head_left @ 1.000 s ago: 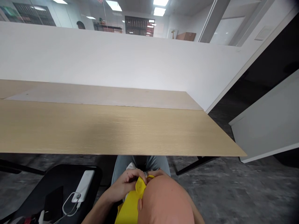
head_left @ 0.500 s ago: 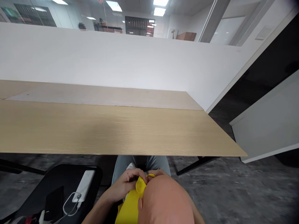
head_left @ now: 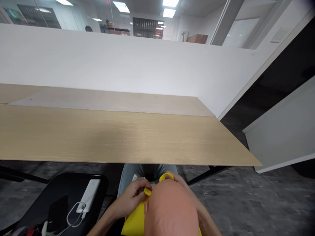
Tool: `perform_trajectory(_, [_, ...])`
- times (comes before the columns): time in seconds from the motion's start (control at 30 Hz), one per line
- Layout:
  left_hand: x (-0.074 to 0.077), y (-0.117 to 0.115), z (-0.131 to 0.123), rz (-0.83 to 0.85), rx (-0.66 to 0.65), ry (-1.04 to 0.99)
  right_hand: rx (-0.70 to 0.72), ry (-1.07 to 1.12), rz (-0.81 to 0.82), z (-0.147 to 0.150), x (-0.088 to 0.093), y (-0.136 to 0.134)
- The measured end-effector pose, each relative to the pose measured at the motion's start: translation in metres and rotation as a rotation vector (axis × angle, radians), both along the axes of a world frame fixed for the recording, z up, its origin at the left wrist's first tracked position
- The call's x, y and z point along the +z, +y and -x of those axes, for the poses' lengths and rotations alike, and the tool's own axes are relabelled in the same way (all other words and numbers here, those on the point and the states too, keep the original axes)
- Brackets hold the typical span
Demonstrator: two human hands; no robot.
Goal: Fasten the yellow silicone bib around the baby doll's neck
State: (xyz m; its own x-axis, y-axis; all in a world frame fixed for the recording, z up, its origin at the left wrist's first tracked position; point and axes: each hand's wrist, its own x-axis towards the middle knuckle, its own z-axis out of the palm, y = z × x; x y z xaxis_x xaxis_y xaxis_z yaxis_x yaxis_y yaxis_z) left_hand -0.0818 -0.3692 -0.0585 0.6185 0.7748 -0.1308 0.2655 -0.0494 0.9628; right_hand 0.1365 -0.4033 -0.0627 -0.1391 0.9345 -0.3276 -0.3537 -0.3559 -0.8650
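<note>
A smooth, bald doll-like head (head_left: 172, 209) fills the bottom middle, just in front of me, with an ear on its left side. A yellow bib-like piece (head_left: 134, 219) hangs below it. My left hand (head_left: 130, 196) is closed, pinching one yellow strap end (head_left: 147, 191) beside the head. My right hand (head_left: 183, 185) is mostly hidden behind the head; its fingers are closed on the other yellow strap end (head_left: 166, 177), held up over the top of the head. My knees in grey-blue trousers (head_left: 130, 172) show beyond the hands.
A long light-wood table (head_left: 123, 134) spans the view ahead, backed by a white partition (head_left: 123, 62). On my left, a black seat (head_left: 61, 196) carries a white power bank (head_left: 90, 195) with a cable and a dark phone (head_left: 57, 213). Grey floor lies to the right.
My right hand has drawn its yellow strap end up and to the right, over the top of the head. My left hand has shifted slightly lower along the other strap end.
</note>
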Motion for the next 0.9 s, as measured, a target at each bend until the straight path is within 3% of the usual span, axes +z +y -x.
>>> perform_trajectory(0.1, [-0.006,0.0,0.001,-0.033,0.035,0.014,-0.074,0.084,0.025,-0.014,-0.017,-0.007])
perform_trajectory(0.27, [-0.02,-0.003,0.004,-0.069,0.126,-0.044,-0.263,-0.063,0.037,-0.038,-0.045,-0.03])
perform_trajectory(0.4, [-0.027,-0.004,0.008,-0.091,0.216,-0.068,-0.339,-0.117,0.088,-0.038,-0.061,-0.046])
perform_trajectory(0.67, [-0.039,-0.007,0.007,0.068,0.444,-0.15,-0.479,-0.151,0.027,-0.02,-0.064,-0.056])
perform_trajectory(0.9, [-0.052,-0.008,0.004,0.052,0.519,-0.187,-0.553,-0.225,-0.048,-0.014,-0.062,-0.05])
